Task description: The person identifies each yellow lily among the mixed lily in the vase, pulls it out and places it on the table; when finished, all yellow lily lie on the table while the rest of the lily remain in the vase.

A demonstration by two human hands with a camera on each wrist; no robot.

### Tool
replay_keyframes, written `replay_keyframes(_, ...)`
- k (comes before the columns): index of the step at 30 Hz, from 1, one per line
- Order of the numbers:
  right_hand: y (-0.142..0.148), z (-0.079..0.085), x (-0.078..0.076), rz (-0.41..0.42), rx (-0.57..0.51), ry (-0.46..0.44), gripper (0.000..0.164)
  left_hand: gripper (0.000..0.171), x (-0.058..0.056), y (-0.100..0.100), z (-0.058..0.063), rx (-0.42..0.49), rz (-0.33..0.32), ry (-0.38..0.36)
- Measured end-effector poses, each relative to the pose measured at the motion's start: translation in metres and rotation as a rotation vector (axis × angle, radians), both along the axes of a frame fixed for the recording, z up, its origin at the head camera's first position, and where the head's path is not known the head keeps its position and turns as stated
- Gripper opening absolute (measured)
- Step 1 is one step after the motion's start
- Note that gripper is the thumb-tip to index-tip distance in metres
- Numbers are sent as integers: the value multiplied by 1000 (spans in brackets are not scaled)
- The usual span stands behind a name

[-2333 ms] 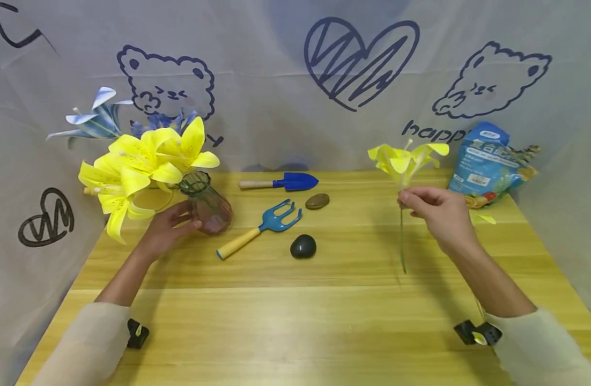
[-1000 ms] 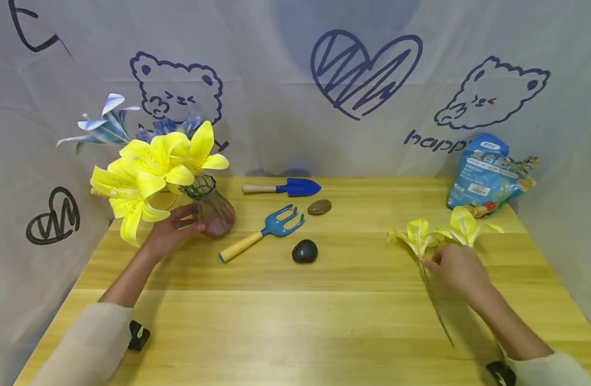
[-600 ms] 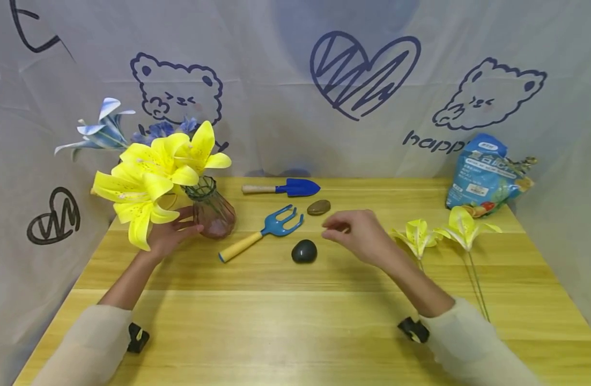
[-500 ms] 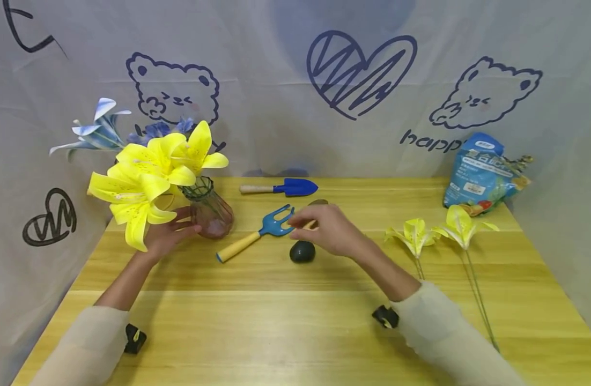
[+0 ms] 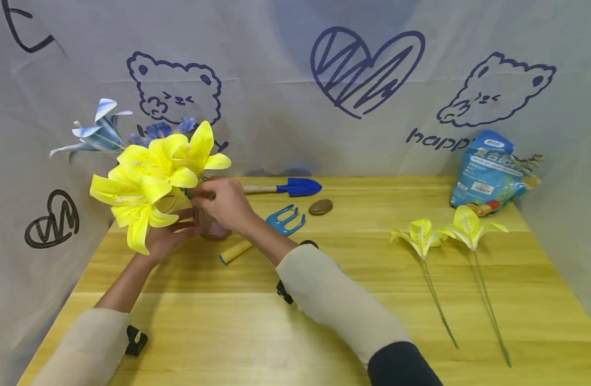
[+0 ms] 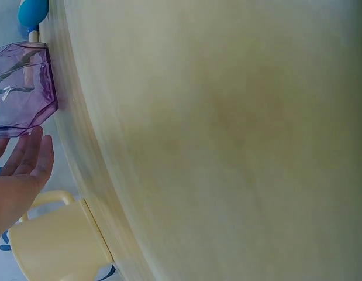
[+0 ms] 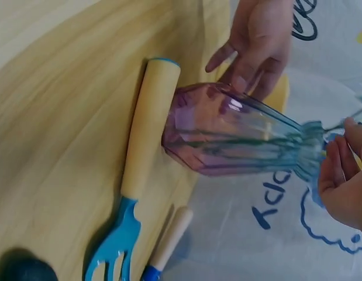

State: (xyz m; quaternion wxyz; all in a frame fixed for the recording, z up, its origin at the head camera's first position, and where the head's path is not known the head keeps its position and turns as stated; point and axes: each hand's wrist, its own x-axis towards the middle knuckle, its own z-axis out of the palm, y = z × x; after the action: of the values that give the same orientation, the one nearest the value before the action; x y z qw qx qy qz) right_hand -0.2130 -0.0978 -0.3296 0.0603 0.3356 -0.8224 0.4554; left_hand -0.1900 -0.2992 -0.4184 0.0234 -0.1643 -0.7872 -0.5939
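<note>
A clear glass vase [image 7: 227, 132], pink below and bluish at its ruffled neck, stands at the table's left with green stems inside. Out of it lean large yellow lilies [image 5: 153, 185], a pale blue lily [image 5: 100, 131] and smaller blue-violet blooms [image 5: 162, 131]. My left hand [image 5: 167, 236] touches the vase's left side with its fingertips, fingers fairly straight. At the vase's mouth my right hand [image 5: 223, 201] pinches a green flower stem [image 7: 341, 126] between thumb and fingers; which bloom it belongs to is hard to tell. My right hand and forearm partly cover the vase and hand fork.
Beside the vase lie a blue hand fork [image 7: 119, 237] and a blue trowel [image 5: 300, 186]. A brown stone [image 5: 320, 207] and a dark stone [image 7: 28, 269] are near. Two yellow lilies [image 5: 423, 241] lie right, before a blue bag [image 5: 484, 177]. A yellow mug [image 6: 61, 240] stands left.
My right hand laid a second yellow lily on the table at the right, let go, and crossed left over the stones to the vase's mouth. My left hand stays at the vase.
</note>
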Motion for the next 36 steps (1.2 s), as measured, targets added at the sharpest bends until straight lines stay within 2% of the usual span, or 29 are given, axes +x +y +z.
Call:
replay_keyframes(6, -10, -10, -2, -44, 27, 125, 20, 58, -1, 3, 2, -55, 17, -7)
replay_keyframes(11, -13, -16, -2, -131, 42, 266, 15, 48, -2, 3, 3, -89, -15, 10)
replay_keyframes(15, -15, -19, -2, -177, 79, 358, 13, 49, -1, 4, 3, -108, 15, -22)
replay_keyframes(17, -16, -20, -2, -167, 63, 360, 12, 50, 0, 4, 4, -142, 42, -70)
replay_keyframes(20, -19, -19, -2, -138, 25, 331, 12, 57, 2, 4, 6, -268, 100, -183)
replay_keyframes(22, -21, -18, -2, -122, 7, 301, 13, 62, 4, 4, 8, -316, 109, -239)
replay_keyframes(24, -23, -17, -2, -127, 9, 274, 13, 63, 5, 4, 8, -335, 112, -264)
replay_keyframes(26, -24, -17, -3, -140, 31, 260, 11, 58, 3, 4, 7, -259, 88, -218)
replay_keyframes(30, -22, -18, -3, -143, 50, 268, 10, 54, 1, 6, 6, -115, 50, -50)
replay_keyframes(31, -21, -18, -3, -132, 40, 277, 11, 53, 2, 6, 7, -79, 19, 3)
replay_keyframes(32, -20, -19, -2, -121, 27, 293, 13, 52, 3, 7, 9, 14, -28, 11)
replay_keyframes(34, -18, -20, -1, -95, -13, 329, 14, 50, 5, 10, 17, 11, -99, 91)
replay_keyframes(36, -17, -22, 1, -73, -58, 377, 15, 29, 9, 16, 30, 29, -185, 141)
